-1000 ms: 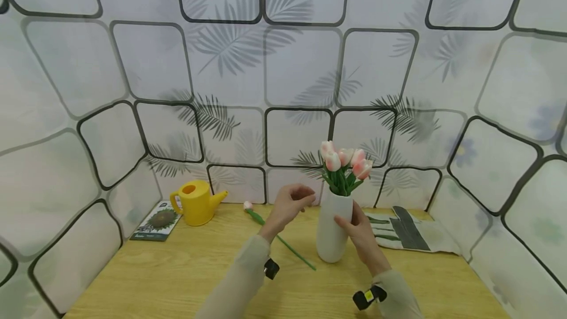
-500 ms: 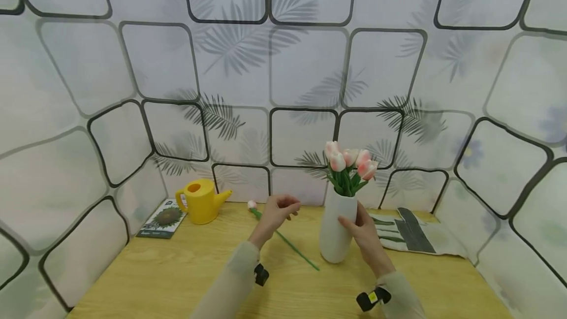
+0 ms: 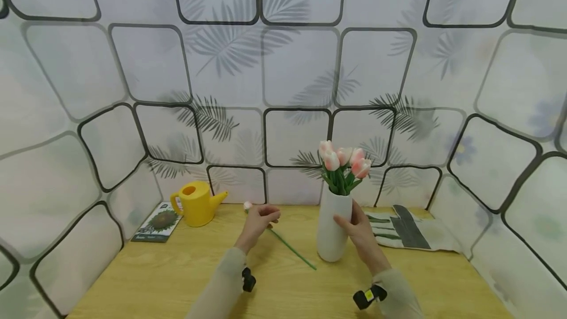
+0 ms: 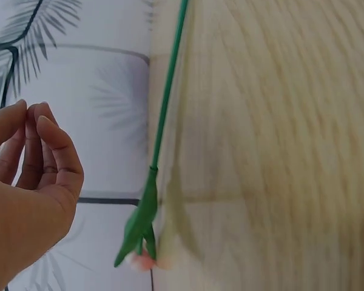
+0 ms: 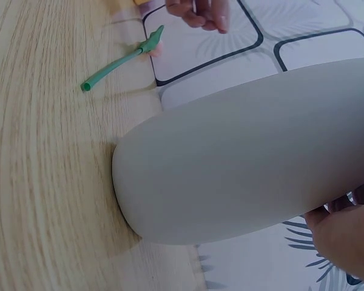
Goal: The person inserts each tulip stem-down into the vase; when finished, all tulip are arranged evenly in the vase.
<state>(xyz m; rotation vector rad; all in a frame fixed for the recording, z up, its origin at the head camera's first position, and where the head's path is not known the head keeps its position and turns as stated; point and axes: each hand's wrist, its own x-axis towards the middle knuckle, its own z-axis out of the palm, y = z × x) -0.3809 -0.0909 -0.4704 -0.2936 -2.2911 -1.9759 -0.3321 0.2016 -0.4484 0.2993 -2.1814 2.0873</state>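
A white vase stands upright on the table, holding several pink-and-white tulips. My right hand grips the vase's right side, thumb in front; in the right wrist view most of its fingers are hidden behind the vase. One loose tulip lies diagonally on the wood, its bloom toward the wall. Above that flower hovers my left hand, fingers loosely bent. Nothing sits between those fingers in the left wrist view, where the tulip shows apart from the hand.
A yellow watering can stands at the back left, beside a seed packet picturing a sunflower. Behind the vase to the right lies a printed cloth or bag in white, grey and green. Patterned walls enclose the wooden table.
My left hand has moved left and down, away from the vase and over the loose tulip. The right hand keeps its grip on the vase, which has stayed in place.
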